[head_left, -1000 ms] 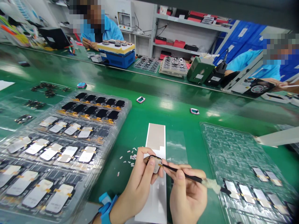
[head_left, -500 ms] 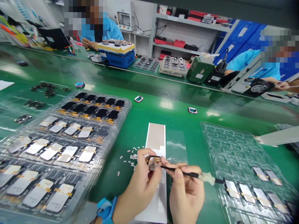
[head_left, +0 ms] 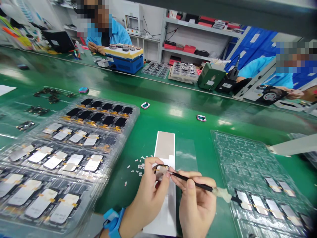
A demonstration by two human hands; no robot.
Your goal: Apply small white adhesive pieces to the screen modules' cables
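Note:
My left hand point(head_left: 148, 195) pinches a small rectangular screen module point(head_left: 161, 170) by its edges, just above a white strip of backing paper point(head_left: 165, 155). My right hand point(head_left: 196, 206) is closed on black tweezers point(head_left: 195, 184) whose tip touches the module's right edge. A wad of white material is wrapped round the tweezers' rear end. A blue strap circles my left wrist.
Clear trays point(head_left: 56, 158) of screen modules fill the left; another tray point(head_left: 257, 178), partly filled, lies at right. Small white scraps point(head_left: 137, 163) litter the green belt. Three small pink-rimmed parts point(head_left: 201, 117) lie farther out. Two people in blue sit across, beside a blue box point(head_left: 125, 61) and a green device point(head_left: 211, 76).
The module has tilted in my left hand, and both hands shifted slightly up and left. The tweezers' tip stays at the module's edge.

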